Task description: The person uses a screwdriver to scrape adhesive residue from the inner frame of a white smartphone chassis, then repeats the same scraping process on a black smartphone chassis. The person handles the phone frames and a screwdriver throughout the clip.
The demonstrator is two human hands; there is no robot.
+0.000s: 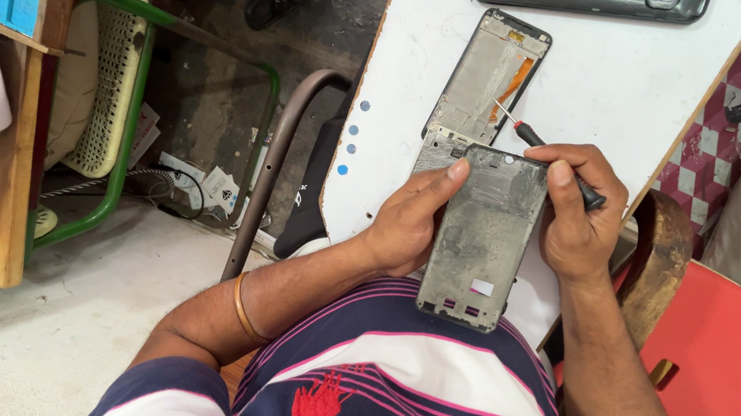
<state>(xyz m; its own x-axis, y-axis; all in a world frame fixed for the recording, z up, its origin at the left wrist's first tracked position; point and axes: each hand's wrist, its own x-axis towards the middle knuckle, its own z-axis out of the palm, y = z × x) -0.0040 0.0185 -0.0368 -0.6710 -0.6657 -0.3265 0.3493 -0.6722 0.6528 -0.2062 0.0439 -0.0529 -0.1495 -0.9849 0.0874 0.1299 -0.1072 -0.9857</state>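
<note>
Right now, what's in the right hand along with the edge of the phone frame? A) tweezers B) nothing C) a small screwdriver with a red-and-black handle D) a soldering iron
C: the right hand grips a small screwdriver with a red-and-black handle, its tip pointing at the second frame on the white table, while both hands hold the phone frame.

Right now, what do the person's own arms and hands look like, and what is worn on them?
Both arms are bare from the upper arm down. The left hand and right hand wear no gloves. A thin gold-coloured bangle circles the left forearm. The short-sleeved shirt is navy and white, striped, with pink lines.
</note>
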